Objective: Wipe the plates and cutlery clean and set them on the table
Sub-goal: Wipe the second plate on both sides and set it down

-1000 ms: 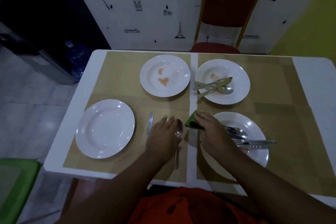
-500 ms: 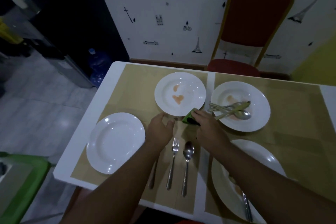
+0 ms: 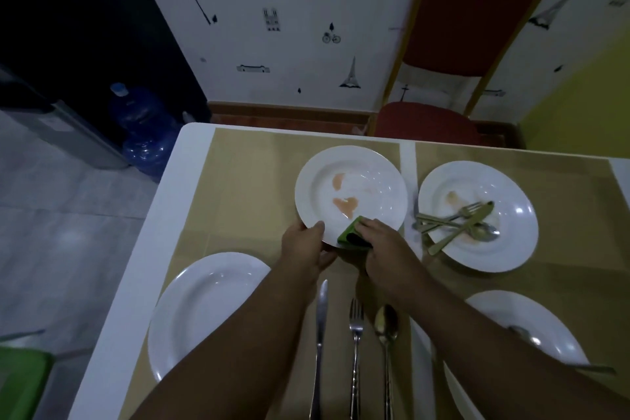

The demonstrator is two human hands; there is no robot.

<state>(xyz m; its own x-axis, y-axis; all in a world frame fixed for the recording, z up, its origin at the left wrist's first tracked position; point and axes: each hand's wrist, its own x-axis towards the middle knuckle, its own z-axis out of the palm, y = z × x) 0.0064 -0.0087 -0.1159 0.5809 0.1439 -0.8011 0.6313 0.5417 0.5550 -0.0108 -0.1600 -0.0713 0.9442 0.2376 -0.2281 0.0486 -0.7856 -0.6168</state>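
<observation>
So far one clean plate (image 3: pixel 204 310) lies by the table's left edge, while the left hand (image 3: pixel 304 245) grips the stained plate (image 3: pixel 351 194) mid-table and the right hand (image 3: pixel 383 242) clutches a green cloth (image 3: pixel 348 235); two more remain dirty.

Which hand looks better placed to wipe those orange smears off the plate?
The right hand: it already holds the green cloth on the stained plate, while the left hand grips the rim.
</observation>
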